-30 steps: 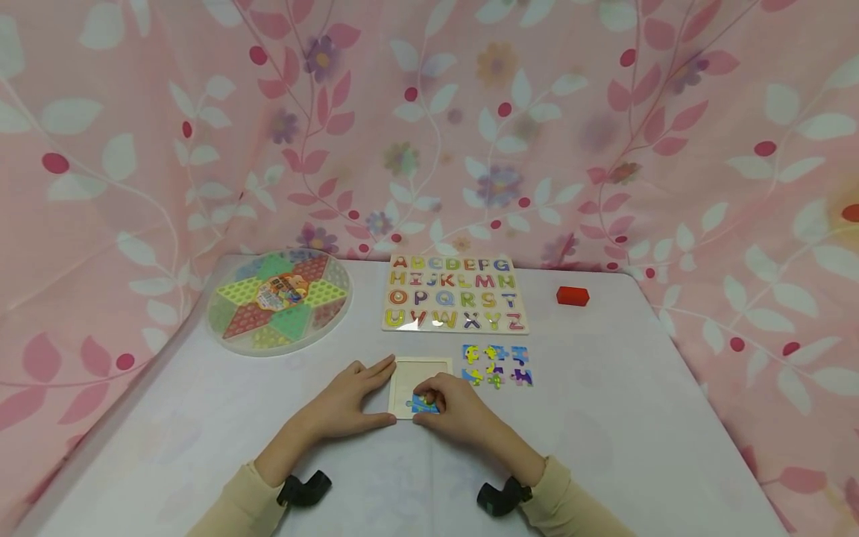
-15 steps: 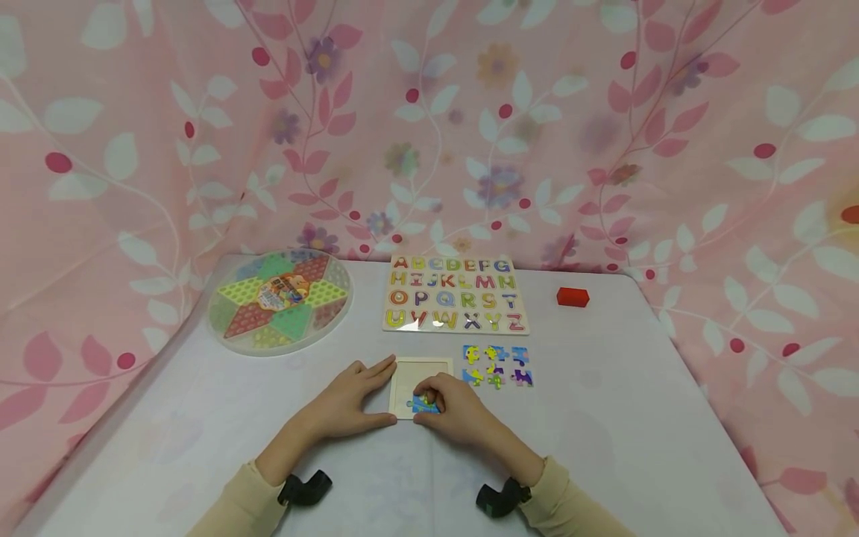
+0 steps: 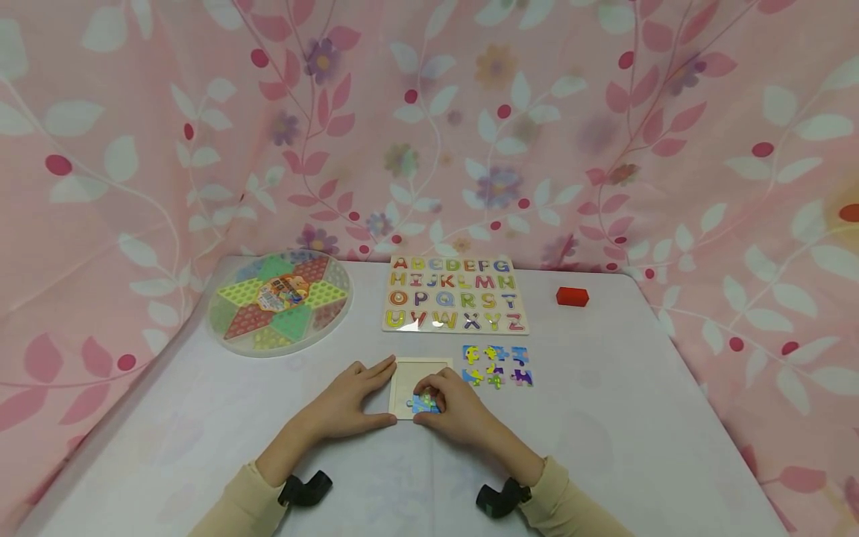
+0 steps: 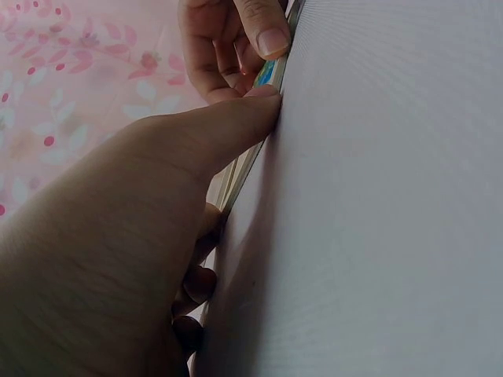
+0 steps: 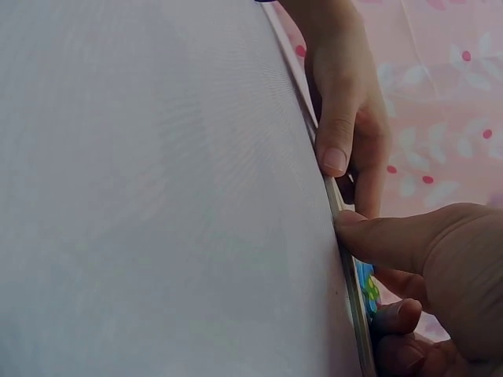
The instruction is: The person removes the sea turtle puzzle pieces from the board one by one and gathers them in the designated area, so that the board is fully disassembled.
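A shallow square wooden puzzle tray (image 3: 411,377) lies in front of me, with a blue jigsaw puzzle piece (image 3: 420,405) in its near right part. My left hand (image 3: 344,403) steadies the tray, its fairly straight fingers along the left side and its thumb at the near left corner. Over the puzzle piece, my right hand (image 3: 461,410) bends its fingers down onto it, partly hiding it. The right thumb (image 5: 385,239) rests at the tray's near edge, as the right wrist view shows. Several loose puzzle pieces (image 3: 496,366) lie in two rows right of the tray.
Behind the tray lies a wooden alphabet board (image 3: 456,294). A round Chinese checkers board (image 3: 280,302) in a clear case sits at the back left. To the back right is a red block (image 3: 573,297). A pink floral curtain (image 3: 429,149) hangs behind the white table.
The right fingers have shifted slightly over the puzzle piece, so a little more of it shows. The left hand and the tray keep their place.
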A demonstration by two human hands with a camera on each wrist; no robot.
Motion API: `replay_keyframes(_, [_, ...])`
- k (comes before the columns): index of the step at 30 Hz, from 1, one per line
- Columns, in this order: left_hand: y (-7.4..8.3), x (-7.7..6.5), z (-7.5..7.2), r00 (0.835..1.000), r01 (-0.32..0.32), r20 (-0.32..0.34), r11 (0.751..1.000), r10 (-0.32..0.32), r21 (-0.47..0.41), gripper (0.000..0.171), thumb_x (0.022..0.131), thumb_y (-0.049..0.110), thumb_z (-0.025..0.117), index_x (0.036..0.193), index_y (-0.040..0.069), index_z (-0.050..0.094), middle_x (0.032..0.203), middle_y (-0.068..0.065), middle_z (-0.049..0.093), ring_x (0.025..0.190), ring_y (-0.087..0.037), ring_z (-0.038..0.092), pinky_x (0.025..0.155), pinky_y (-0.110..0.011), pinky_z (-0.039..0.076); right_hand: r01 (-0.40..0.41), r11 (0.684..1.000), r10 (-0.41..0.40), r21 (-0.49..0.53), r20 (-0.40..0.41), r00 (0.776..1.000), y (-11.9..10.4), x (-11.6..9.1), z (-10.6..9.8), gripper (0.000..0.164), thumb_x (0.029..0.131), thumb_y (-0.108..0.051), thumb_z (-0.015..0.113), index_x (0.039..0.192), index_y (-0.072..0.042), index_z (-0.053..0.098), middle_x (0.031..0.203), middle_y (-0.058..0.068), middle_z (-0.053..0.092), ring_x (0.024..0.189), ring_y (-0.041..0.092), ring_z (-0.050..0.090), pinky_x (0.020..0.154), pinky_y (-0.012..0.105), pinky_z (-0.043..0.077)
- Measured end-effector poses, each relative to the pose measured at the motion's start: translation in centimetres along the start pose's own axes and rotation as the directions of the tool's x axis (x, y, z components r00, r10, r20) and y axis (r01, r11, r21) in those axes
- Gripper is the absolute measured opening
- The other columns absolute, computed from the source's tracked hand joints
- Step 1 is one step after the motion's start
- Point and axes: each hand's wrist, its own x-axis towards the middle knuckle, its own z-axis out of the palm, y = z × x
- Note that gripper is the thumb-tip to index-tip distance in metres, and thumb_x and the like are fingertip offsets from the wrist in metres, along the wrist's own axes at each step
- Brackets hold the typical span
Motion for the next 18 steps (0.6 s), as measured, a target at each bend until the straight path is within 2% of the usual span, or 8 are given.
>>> replay_keyframes(7, [-0.1, 0.0, 0.0, 1.0, 0.0, -0.002, 1.0, 0.0, 0.004, 0.093, 0.091, 0.062, 0.076, 0.162, 0.012, 0.044, 0.171, 0.002, 0.037, 0.093, -0.008, 0.041, 0.081, -0.028, 0.041, 0.029, 1.0, -0.029, 0.006, 0.003, 1.0, 0.3, 0.0, -0.1, 0.03, 0.09, -0.026, 0.088, 0.114, -0.018, 0.071, 0.1, -0.003, 0.056, 0.077, 0.009, 0.047, 0.067, 0.023, 0.039])
replay_keyframes(14, [0.0, 0.0, 0.0, 1.0, 0.004, 0.004, 1.0, -0.004, 0.001, 0.093, 0.091, 0.062, 0.076, 0.163, 0.013, 0.044, 0.171, 0.002, 0.037, 0.093, -0.008, 0.041, 0.081, -0.027, 0.041, 0.064, 0.997, -0.066, 0.051, 0.04, 0.997, 0.9, 0.1, -0.6, 0.032, 0.092, -0.021, 0.086, 0.12, -0.015, 0.071, 0.095, -0.003, 0.057, 0.069, 0.005, 0.048, 0.066, 0.022, 0.041])
replay_keyframes(18, [-0.1, 0.0, 0.0, 1.0, 0.006, 0.005, 1.0, -0.006, -0.001, 0.093, 0.091, 0.062, 0.077, 0.163, 0.013, 0.044, 0.171, 0.002, 0.037, 0.093, -0.008, 0.041, 0.081, -0.027, 0.041, 0.056, 0.995, -0.061, 0.078, 0.061, 0.996, 1.1, 0.1, -0.8, 0.033, 0.091, -0.019, 0.086, 0.121, -0.015, 0.072, 0.092, -0.004, 0.056, 0.069, 0.004, 0.048, 0.067, 0.022, 0.041])
